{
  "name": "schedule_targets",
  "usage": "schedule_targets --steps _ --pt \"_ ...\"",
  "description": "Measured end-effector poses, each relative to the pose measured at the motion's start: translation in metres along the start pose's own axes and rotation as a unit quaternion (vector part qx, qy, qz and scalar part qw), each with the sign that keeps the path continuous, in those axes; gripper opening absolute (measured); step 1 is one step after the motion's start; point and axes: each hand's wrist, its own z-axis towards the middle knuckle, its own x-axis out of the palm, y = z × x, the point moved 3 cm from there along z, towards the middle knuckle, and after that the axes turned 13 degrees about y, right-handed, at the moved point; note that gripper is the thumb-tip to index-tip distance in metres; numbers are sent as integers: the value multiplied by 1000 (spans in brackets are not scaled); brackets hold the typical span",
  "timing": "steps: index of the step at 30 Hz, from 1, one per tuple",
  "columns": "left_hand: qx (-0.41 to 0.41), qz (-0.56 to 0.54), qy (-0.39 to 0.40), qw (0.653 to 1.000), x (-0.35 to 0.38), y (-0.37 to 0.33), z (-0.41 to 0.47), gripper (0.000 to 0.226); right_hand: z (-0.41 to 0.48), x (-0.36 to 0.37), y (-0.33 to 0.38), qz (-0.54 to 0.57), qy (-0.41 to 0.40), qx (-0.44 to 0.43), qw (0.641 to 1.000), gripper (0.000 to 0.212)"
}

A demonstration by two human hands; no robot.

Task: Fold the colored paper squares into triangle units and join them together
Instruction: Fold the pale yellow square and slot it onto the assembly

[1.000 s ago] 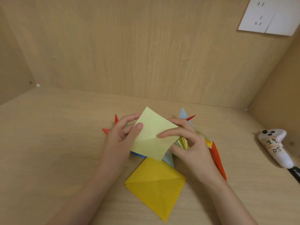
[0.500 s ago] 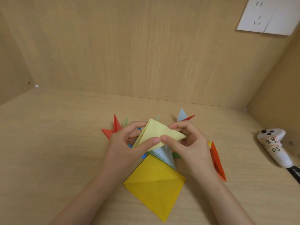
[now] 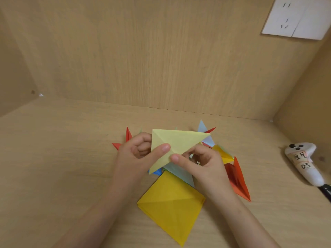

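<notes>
Keep corners matched and edges flush before pressing; crease from the middle outward with a thumb, since the fold looks loose. Pinched at its lower edge by the left hand (image 3: 138, 154), thumb on top, and just beside by the right hand (image 3: 202, 163): a pale yellow paper square (image 3: 177, 142), folded to a creased triangle, held above the wooden desk (image 3: 62, 167), over a stack of deep yellow paper squares (image 3: 170, 206) and near red folded paper units (image 3: 238, 183).

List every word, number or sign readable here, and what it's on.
"05": handwritten on the label of the white handheld device, at right.
Mark above it on that label: too blurred to read.
Pale yellow paper, wall outlet: no writing.
</notes>
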Motion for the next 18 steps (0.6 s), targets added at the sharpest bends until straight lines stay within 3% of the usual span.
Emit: schedule_targets --steps 6,12,18 --pt "-6 -23 28 999 0 4 0 29 0 -2 1 7 -9 -14 1000 36" --pt "-22 -38 65 997 4 1 0 20 -1 -6 5 95 -10 0 995 6" --pt "-51 -14 83 995 6 -1 -3 9 -3 -4 10 33 31 5 999 8"
